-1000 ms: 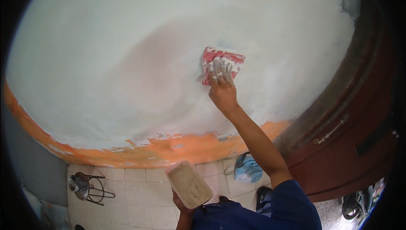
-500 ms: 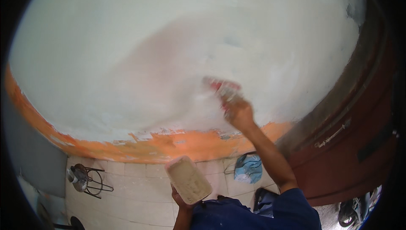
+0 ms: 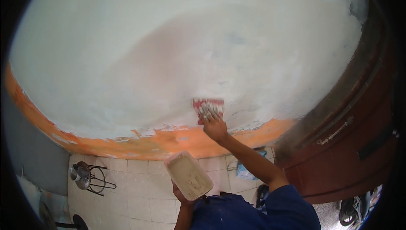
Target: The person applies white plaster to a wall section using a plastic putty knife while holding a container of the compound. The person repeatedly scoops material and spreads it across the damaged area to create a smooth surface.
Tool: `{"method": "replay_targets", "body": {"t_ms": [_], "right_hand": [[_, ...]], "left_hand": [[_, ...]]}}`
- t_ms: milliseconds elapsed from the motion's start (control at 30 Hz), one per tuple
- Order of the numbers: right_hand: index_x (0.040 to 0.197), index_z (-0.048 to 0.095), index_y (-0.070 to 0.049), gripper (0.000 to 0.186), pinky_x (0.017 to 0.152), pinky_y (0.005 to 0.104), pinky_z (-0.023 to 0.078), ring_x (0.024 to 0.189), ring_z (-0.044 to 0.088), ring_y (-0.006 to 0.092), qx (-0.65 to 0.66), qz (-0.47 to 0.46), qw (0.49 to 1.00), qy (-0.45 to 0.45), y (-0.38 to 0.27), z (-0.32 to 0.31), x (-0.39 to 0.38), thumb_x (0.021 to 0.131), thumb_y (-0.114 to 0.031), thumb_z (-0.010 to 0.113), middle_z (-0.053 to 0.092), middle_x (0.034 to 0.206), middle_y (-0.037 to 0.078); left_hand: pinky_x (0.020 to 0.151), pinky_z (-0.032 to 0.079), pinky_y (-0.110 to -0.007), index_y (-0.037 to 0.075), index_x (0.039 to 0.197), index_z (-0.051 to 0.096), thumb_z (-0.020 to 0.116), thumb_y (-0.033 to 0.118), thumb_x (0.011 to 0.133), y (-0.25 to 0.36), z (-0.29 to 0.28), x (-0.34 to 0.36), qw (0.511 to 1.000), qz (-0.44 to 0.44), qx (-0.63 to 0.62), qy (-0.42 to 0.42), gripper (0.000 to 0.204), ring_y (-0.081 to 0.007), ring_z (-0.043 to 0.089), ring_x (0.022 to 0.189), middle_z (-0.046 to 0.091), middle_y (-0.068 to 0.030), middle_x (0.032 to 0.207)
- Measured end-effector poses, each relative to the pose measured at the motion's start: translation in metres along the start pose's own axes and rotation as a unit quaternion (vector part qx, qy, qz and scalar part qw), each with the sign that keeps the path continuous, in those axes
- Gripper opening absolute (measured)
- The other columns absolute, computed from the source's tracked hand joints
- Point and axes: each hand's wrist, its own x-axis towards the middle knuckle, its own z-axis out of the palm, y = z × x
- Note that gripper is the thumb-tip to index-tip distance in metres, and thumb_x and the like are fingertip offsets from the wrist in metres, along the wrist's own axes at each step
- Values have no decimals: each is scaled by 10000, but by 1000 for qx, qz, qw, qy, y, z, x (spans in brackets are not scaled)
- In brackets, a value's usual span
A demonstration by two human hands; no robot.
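My right hand (image 3: 213,122) is closed on a red, putty-smeared spreader (image 3: 208,103), which lies against the pale coated wall (image 3: 139,73) just above a ragged orange band (image 3: 184,139) along its bottom. Below, my left hand (image 3: 179,194) grips a rectangular plastic tub (image 3: 188,175) of beige putty from the side and beneath; its fingers are partly hidden behind the tub. The coating shows faint pinkish and bluish patches.
A stool (image 3: 95,179) with metal items on it stands lower left on the tiled floor (image 3: 127,200). A blue bag (image 3: 247,173) lies behind my right arm. A dark red door (image 3: 334,162) is at right, with a motorbike (image 3: 353,211) beyond.
My right hand and spreader have moved down the wall and slightly left, from mid-wall to near the orange band. The tub sits a little higher in view, still in my left hand.
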Motion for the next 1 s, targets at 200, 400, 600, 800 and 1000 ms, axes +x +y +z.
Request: {"method": "replay_targets", "body": {"t_ms": [200, 400, 600, 800, 1000], "right_hand": [[1196, 585, -34, 523, 784, 369, 524, 957, 627, 339, 28, 112, 988, 101, 23, -63, 19, 689, 85, 545, 618, 1137, 182], [1158, 598, -1, 525, 675, 386, 532, 841, 633, 381, -108, 76, 954, 270, 119, -122, 98, 646, 101, 543, 633, 1053, 217], [1192, 571, -29, 602, 866, 424, 498, 1058, 564, 387, -81, 49, 984, 150, 124, -57, 53, 596, 61, 582, 542, 1226, 219], [1161, 599, -53, 532, 915, 399, 490, 1071, 587, 327, 24, 38, 998, 34, 70, -41, -29, 639, 46, 591, 597, 1185, 155], [1163, 604, -38, 512, 748, 361, 545, 925, 646, 316, 28, 92, 993, 66, 90, -114, 6, 672, 90, 533, 644, 1070, 162]], "left_hand": [[774, 563, -378, 36, 1257, 410, 899, 225, 551, 2, -27, 10, 987, -74, -128, 63, 880, -240, 605, 974, 555, -110, 1130], [767, 568, -384, 34, 1240, 420, 908, 178, 517, 0, -27, 12, 992, -92, -79, 36, 884, -243, 611, 939, 569, -109, 1109], [775, 568, -406, 34, 1264, 398, 896, 170, 532, -18, -31, 14, 993, -78, -90, 25, 896, -255, 606, 957, 561, -116, 1129], [785, 562, -448, 52, 1296, 393, 641, 352, 830, -23, -40, 15, 977, -118, -177, 7, 607, -287, 586, 1027, 523, -134, 1193], [832, 522, -534, 69, 1326, 373, 319, 529, 940, -35, -49, 14, 965, -139, -222, 28, 603, -340, 552, 1087, 509, -140, 1222]]}}
